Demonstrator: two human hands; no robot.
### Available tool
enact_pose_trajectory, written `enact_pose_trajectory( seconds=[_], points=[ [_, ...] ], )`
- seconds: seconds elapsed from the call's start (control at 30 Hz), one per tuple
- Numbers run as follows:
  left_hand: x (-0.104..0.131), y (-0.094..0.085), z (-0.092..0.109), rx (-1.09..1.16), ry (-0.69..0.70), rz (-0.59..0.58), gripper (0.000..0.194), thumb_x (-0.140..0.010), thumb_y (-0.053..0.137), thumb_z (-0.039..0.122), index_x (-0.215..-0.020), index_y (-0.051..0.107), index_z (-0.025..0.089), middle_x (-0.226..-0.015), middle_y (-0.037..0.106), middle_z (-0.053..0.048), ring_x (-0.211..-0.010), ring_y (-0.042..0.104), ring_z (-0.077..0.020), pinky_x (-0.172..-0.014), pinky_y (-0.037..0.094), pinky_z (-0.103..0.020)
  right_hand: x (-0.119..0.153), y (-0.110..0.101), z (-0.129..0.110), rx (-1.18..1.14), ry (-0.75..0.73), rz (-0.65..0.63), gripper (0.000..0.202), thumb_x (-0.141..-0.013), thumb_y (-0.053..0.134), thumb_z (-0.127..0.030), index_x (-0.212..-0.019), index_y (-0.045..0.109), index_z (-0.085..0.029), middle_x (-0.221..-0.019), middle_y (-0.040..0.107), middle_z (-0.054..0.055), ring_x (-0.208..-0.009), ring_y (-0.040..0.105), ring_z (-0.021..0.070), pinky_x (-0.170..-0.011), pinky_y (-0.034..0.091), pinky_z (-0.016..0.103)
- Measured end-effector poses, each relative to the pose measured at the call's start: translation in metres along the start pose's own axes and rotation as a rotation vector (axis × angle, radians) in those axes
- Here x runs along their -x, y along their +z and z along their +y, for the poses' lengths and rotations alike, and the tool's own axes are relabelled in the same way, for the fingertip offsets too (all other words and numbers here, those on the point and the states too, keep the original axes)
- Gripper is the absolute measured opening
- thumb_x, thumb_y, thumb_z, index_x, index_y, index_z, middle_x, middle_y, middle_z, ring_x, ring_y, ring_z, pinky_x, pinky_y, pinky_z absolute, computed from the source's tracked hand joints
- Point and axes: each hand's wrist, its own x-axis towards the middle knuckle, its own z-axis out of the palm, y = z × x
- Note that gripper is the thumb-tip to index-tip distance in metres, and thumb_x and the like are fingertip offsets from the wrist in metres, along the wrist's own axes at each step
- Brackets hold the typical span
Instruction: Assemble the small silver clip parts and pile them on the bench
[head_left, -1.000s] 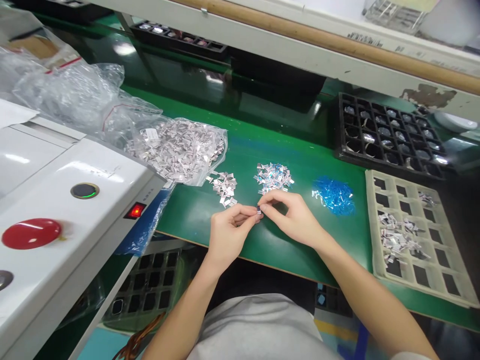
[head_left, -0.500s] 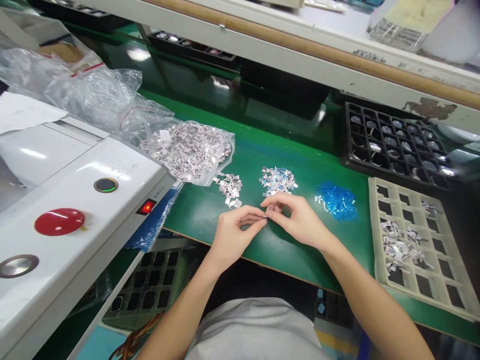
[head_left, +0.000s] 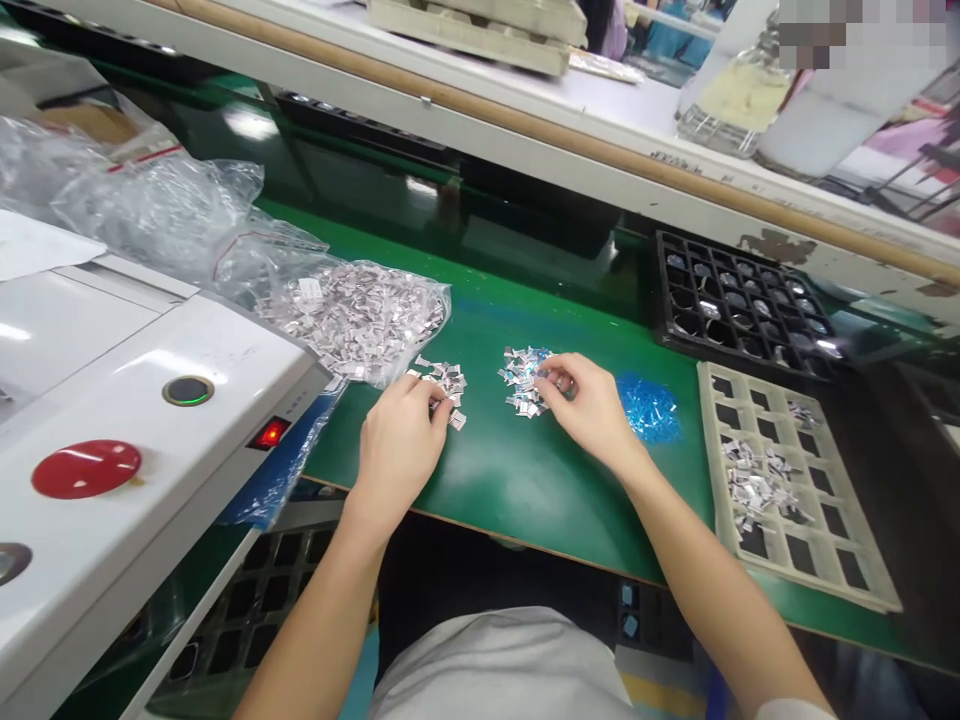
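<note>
My left hand [head_left: 405,430] is at the small pile of silvery pieces [head_left: 450,380], its thumb and fingers bent close together over the near side; what lies between the fingertips is hidden. At the right edge of the middle pile of silvery and blue pieces [head_left: 521,375], my right hand [head_left: 589,405] has its thumb and fingertips drawn together; anything in them is too small to make out. A heap of thin blue strips [head_left: 652,408] lies just right of that hand. Behind my left hand rests a clear bag full of silvery pieces [head_left: 367,310].
A pale compartment tray [head_left: 817,500] holding some pieces stands at the right, with a black tray of round items [head_left: 742,300] behind it. On the left is a white machine [head_left: 172,440] with a red button. A shelf [head_left: 480,130] crosses the back.
My hands, which met at the fingertips over the table, have parted. The left went to the small silvery pile, the right to the middle pile. The view has shifted slightly.
</note>
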Motion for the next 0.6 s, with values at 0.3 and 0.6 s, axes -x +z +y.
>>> enact_pose_trajectory(
  seconds=[0.3,0.6],
  points=[
    [0.006,-0.003,-0.005,0.252,0.046,0.120,0.021,-0.104,0.051,0.033,-0.097,0.067,0.021,-0.089,0.075,-0.009,-0.086,0.073,-0.0278,-0.081,0.054,-0.038,-0.066,-0.024,0.088,0.335,0.227,0.152,0.027,-0.091,0.057,-0.018,-0.109,0.078,-0.016,-0.103,0.077,0.013,-0.086,0.067,0.0270,-0.090,0.053,0.042],
    [0.020,-0.004,0.010,0.925,-0.082,-0.093,0.019,-0.095,0.072,0.036,-0.086,0.064,0.021,-0.072,0.072,-0.002,-0.066,0.071,-0.0164,-0.059,0.054,-0.025,-0.072,-0.014,0.112,0.355,0.160,0.096,0.031,-0.092,0.058,-0.022,-0.111,0.082,-0.017,-0.109,0.071,0.016,-0.101,0.065,0.0306,-0.104,0.050,0.047]
  ],
)
